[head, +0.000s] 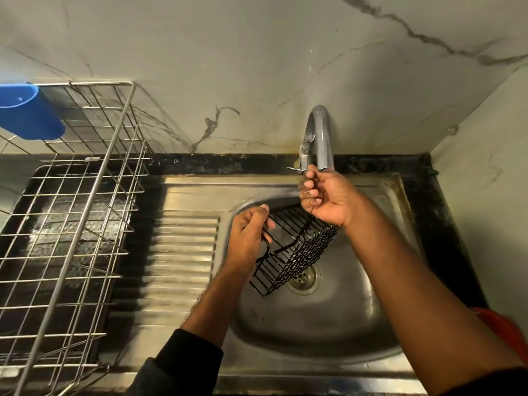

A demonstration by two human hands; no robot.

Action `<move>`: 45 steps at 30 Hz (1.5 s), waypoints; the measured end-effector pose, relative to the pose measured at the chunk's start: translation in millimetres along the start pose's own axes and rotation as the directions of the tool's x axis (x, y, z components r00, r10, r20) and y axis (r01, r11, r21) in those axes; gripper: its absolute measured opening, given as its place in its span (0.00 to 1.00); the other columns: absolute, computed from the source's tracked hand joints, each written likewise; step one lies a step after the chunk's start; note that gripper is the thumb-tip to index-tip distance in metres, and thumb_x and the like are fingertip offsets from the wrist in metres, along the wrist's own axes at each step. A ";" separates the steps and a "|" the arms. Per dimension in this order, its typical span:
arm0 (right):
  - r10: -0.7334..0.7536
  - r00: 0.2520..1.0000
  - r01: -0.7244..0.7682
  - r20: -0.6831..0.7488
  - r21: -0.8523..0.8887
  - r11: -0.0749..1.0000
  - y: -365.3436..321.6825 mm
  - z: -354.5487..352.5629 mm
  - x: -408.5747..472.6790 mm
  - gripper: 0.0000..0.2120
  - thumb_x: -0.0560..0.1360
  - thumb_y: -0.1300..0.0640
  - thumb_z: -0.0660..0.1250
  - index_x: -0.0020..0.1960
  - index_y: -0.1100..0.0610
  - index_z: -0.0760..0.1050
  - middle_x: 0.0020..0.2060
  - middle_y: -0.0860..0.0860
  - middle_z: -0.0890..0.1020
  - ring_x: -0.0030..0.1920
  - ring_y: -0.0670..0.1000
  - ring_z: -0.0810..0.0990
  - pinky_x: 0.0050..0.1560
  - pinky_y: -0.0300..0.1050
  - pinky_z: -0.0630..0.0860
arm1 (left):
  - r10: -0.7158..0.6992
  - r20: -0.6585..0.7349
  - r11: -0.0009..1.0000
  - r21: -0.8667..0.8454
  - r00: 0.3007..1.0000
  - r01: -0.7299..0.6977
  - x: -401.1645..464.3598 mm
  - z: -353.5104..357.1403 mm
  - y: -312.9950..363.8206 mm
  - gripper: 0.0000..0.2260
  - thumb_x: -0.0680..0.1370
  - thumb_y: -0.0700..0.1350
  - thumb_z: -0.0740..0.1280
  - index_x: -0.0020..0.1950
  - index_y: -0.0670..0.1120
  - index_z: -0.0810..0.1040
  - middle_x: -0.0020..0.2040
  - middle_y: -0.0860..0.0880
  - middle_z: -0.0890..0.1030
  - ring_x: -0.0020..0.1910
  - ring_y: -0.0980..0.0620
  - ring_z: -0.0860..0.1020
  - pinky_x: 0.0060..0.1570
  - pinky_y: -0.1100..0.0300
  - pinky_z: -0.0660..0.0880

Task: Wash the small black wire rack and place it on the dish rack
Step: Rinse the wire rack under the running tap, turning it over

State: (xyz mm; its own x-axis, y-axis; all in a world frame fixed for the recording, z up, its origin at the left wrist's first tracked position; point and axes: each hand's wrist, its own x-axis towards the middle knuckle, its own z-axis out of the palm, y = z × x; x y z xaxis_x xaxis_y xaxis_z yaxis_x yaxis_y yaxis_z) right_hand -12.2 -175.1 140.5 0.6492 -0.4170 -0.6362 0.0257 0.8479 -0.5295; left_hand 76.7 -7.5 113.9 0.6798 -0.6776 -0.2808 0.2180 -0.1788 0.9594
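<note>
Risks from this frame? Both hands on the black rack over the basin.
1. The small black wire rack hangs tilted over the sink; the left hand and right hand grip only thin wires, so it may slip.
2. The right hand sits close under the faucet spout, so a bump seems possible.

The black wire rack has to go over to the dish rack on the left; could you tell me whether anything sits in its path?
Nothing visible does. Both hands hold the black wire rack over the sink; only the bare ribbed drainboard lies between it and the dish rack.
</note>
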 end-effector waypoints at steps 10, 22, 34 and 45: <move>-0.218 0.974 0.137 0.061 -0.924 0.356 -14.0 -8.0 -44.0 0.13 0.84 0.53 0.61 0.49 0.59 0.80 0.38 0.52 0.84 0.35 0.47 0.82 0.34 0.38 0.77 | 0.020 0.010 0.998 -0.060 1.000 -0.020 3.1 7.4 -0.4 0.17 0.84 0.42 0.63 0.37 0.39 0.78 0.26 0.54 0.76 0.25 0.60 0.70 0.27 0.67 0.70; -0.345 0.926 0.220 -0.154 -0.523 0.824 -4.6 -22.0 -19.0 0.15 0.85 0.54 0.59 0.50 0.60 0.81 0.41 0.54 0.87 0.39 0.47 0.85 0.37 0.38 0.79 | 0.036 -0.156 0.990 -0.128 0.987 -0.057 -6.4 5.5 -4.1 0.15 0.81 0.35 0.63 0.34 0.38 0.75 0.24 0.53 0.75 0.21 0.59 0.67 0.22 0.66 0.68; -0.175 0.969 0.160 -0.172 -0.101 0.982 2.5 -1.5 3.5 0.15 0.82 0.59 0.55 0.38 0.54 0.71 0.27 0.48 0.72 0.25 0.45 0.66 0.24 0.37 0.60 | 0.042 -0.119 0.989 -0.139 0.992 -0.058 -13.5 -16.0 -7.3 0.16 0.80 0.35 0.64 0.32 0.40 0.76 0.26 0.46 0.73 0.22 0.55 0.67 0.22 0.64 0.68; -0.112 0.993 0.108 -0.023 -0.136 0.985 1.5 -9.3 -8.2 0.16 0.83 0.56 0.57 0.37 0.53 0.71 0.27 0.47 0.71 0.24 0.44 0.65 0.23 0.35 0.59 | 0.025 -0.068 0.992 -0.123 0.997 -0.034 -15.0 -15.0 -3.6 0.19 0.80 0.37 0.66 0.29 0.47 0.75 0.26 0.50 0.75 0.23 0.56 0.68 0.25 0.63 0.69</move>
State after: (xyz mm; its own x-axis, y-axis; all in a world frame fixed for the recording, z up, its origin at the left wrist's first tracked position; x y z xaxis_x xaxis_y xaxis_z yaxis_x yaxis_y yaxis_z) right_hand -24.5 -173.5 139.7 0.6244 -0.5170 -0.5855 -0.0078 0.7454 -0.6666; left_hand 76.2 14.0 114.3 0.7314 -0.6314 -0.2576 0.2793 -0.0672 0.9578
